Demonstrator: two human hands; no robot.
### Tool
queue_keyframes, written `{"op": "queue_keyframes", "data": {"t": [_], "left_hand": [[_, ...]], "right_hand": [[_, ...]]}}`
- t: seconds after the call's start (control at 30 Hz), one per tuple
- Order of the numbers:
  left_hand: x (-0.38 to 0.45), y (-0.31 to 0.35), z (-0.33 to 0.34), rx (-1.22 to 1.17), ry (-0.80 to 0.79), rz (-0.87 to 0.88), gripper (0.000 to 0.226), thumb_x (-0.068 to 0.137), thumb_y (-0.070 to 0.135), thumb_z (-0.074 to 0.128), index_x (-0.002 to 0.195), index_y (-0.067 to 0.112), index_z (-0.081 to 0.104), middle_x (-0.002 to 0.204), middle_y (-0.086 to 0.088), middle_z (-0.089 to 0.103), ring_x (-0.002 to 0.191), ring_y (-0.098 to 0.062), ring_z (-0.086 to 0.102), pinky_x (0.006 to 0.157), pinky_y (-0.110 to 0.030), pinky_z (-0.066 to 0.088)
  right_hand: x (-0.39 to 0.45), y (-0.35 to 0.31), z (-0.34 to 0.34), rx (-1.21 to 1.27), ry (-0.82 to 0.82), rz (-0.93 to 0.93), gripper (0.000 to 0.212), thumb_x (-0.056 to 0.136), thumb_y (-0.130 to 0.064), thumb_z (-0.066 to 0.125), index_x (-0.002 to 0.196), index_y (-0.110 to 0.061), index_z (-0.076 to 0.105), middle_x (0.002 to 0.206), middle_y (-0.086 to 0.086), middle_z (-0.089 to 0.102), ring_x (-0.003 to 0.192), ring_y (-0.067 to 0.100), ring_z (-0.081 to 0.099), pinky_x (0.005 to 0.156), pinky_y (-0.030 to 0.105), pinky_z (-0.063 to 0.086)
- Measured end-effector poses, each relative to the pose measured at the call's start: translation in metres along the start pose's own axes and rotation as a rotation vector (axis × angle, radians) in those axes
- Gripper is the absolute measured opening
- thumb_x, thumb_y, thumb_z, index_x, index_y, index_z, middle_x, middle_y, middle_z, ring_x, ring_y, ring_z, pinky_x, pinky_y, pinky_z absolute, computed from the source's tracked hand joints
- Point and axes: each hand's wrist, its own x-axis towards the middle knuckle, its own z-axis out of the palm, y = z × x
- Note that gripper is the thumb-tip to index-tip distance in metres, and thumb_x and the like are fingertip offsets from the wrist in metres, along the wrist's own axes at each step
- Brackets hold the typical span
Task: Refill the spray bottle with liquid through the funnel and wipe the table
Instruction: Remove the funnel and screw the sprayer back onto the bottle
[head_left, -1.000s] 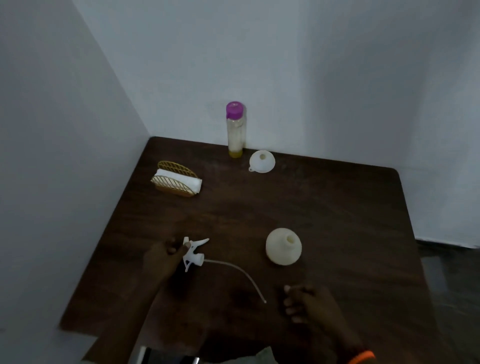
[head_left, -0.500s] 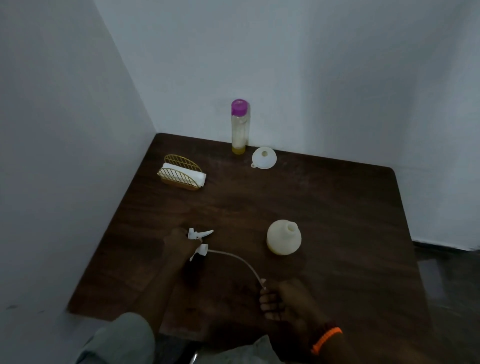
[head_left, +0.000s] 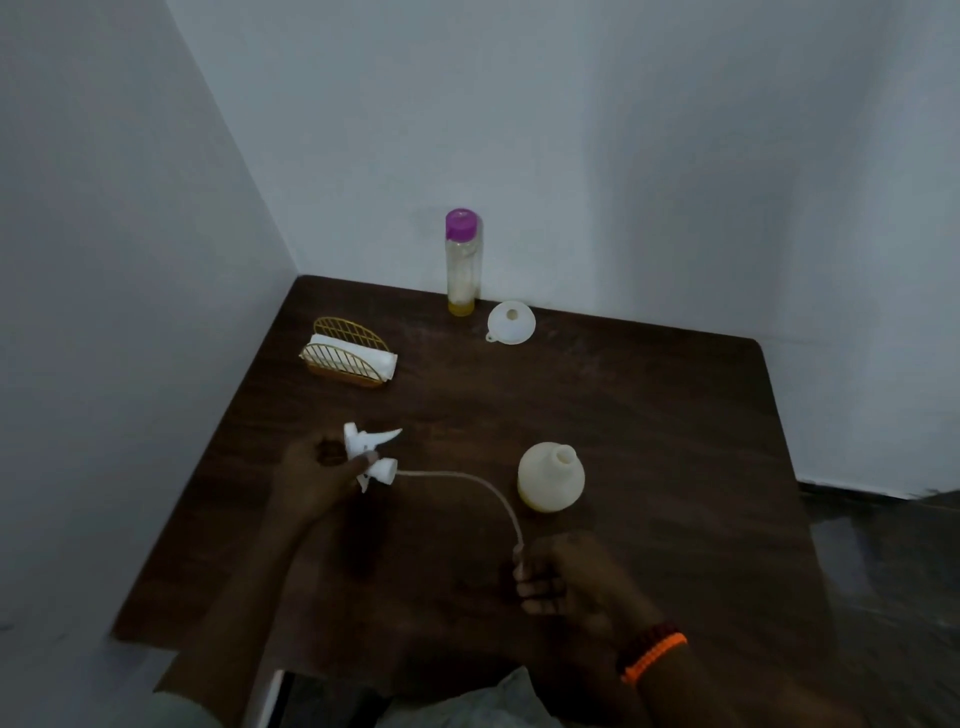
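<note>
fingers of the left hand pinch the white plastic spray head above the counter's left side, nozzle pointing right. its thin, pale dip tube arcs rightward and down to the right hand, which is curled closed around the tube's free end near the front edge. the spray bottle, a squat, rounded, cream body with an open neck, stands upright just beyond the right hand, the nearer one. the white funnel lies at the back edge, beside a tall clear bottle with a purple cap and yellowish liquid. folded napkins sit in a gold wire holder near the back left corner.
</note>
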Motion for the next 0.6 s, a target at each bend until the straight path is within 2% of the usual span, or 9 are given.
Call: {"op": "queue_keyframes", "data": {"t": [0.13, 0.2, 0.27, 0.37, 0.4, 0.47, 0.53, 0.6], "left_hand": [[-0.019, 0.033, -0.036, -0.133, 0.023, 0.252, 0.03, 0.071, 0.017, 0.088, 0.097, 0.018, 0.072, 0.096, 0.006, 0.076, 0.086, -0.001, 0.072, 0.069, -0.007, 0.054], [-0.028, 0.051, -0.045, -0.163, 0.037, 0.361, 0.03, 0.071, 0.019, 0.088, 0.097, 0.019, 0.074, 0.098, 0.006, 0.077, 0.089, -0.001, 0.072, 0.073, -0.006, 0.053], [-0.035, 0.069, -0.052, -0.177, 0.066, 0.459, 0.029, 0.071, 0.026, 0.086, 0.097, 0.025, 0.075, 0.1, 0.013, 0.077, 0.094, 0.002, 0.072, 0.078, -0.005, 0.052], [-0.044, 0.088, -0.052, -0.168, 0.092, 0.577, 0.031, 0.072, 0.023, 0.083, 0.099, 0.035, 0.072, 0.1, 0.028, 0.074, 0.096, 0.007, 0.07, 0.081, -0.001, 0.05], [-0.047, 0.094, -0.051, -0.159, 0.105, 0.608, 0.034, 0.073, 0.02, 0.083, 0.099, 0.039, 0.072, 0.1, 0.03, 0.073, 0.097, 0.009, 0.069, 0.082, -0.001, 0.049], [-0.054, 0.105, -0.049, -0.15, 0.134, 0.661, 0.032, 0.076, 0.029, 0.081, 0.098, 0.05, 0.07, 0.1, 0.038, 0.07, 0.098, 0.014, 0.067, 0.084, 0.001, 0.048], [-0.061, 0.112, -0.047, -0.152, 0.117, 0.703, 0.025, 0.077, 0.039, 0.076, 0.099, 0.051, 0.07, 0.103, 0.036, 0.07, 0.099, 0.012, 0.067, 0.088, -0.003, 0.05], [-0.063, 0.112, -0.047, -0.118, 0.11, 0.71, 0.027, 0.079, 0.036, 0.074, 0.098, 0.055, 0.069, 0.099, 0.036, 0.07, 0.095, 0.013, 0.067, 0.085, -0.002, 0.05]], "right_hand": [[-0.024, -0.027, -0.013, -0.185, 0.038, -0.299, 0.01, 0.09, -0.014, 0.068, 0.091, -0.01, 0.077, 0.084, 0.008, 0.077, 0.071, 0.014, 0.072, 0.064, 0.025, 0.059], [-0.033, -0.047, -0.023, -0.291, 0.095, -0.428, 0.009, 0.09, -0.015, 0.069, 0.091, -0.011, 0.077, 0.085, 0.009, 0.078, 0.073, 0.017, 0.073, 0.07, 0.031, 0.061], [-0.037, -0.065, -0.033, -0.387, 0.188, -0.571, 0.009, 0.089, -0.016, 0.071, 0.092, -0.01, 0.077, 0.085, 0.009, 0.078, 0.076, 0.024, 0.074, 0.076, 0.039, 0.061], [-0.038, -0.085, -0.042, -0.533, 0.308, -0.762, 0.009, 0.087, -0.018, 0.074, 0.093, -0.013, 0.078, 0.083, 0.003, 0.077, 0.077, 0.019, 0.073, 0.073, 0.031, 0.061], [-0.037, -0.09, -0.044, -0.556, 0.34, -0.804, 0.008, 0.087, -0.019, 0.075, 0.092, -0.014, 0.078, 0.083, 0.001, 0.077, 0.077, 0.016, 0.072, 0.073, 0.028, 0.06], [-0.032, -0.098, -0.049, -0.594, 0.414, -0.877, 0.008, 0.086, -0.02, 0.076, 0.092, -0.015, 0.078, 0.084, -0.003, 0.076, 0.079, 0.009, 0.071, 0.075, 0.026, 0.057], [-0.026, -0.102, -0.052, -0.614, 0.458, -0.903, 0.01, 0.086, -0.021, 0.075, 0.093, -0.015, 0.078, 0.086, -0.005, 0.076, 0.082, 0.006, 0.071, 0.077, 0.026, 0.057], [-0.02, -0.101, -0.053, -0.597, 0.46, -0.898, 0.011, 0.086, -0.02, 0.075, 0.095, -0.014, 0.078, 0.088, -0.004, 0.077, 0.084, 0.005, 0.071, 0.08, 0.026, 0.058]]}}
